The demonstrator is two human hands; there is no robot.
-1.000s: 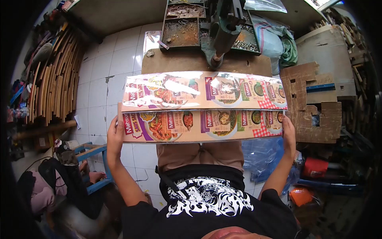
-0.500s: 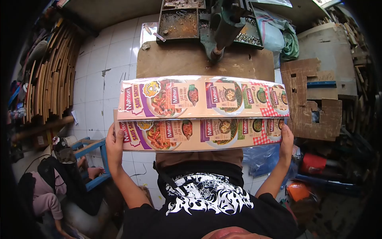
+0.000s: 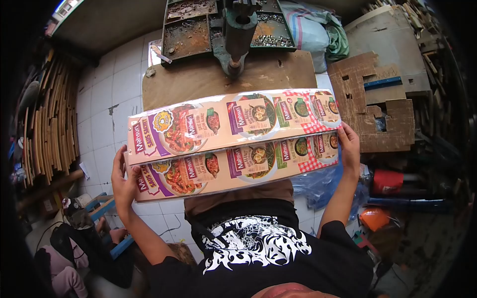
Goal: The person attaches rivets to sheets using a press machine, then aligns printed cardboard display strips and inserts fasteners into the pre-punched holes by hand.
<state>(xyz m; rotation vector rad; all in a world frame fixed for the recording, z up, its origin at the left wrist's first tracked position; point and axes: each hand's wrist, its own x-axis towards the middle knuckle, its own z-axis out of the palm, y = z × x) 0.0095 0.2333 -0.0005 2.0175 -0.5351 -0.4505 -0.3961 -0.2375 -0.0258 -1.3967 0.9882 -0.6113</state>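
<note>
My left hand (image 3: 124, 186) and right hand (image 3: 351, 146) clamp opposite ends of the boards (image 3: 218, 126) near the press (image 3: 238, 42), presumably to support their length evenly.

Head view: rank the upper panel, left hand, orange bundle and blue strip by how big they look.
Largest to smallest:
1. Upper panel
2. Left hand
3. Orange bundle
4. Blue strip

Apparent size only; panel and hand look nearer the camera, so true sizes may differ.
</note>
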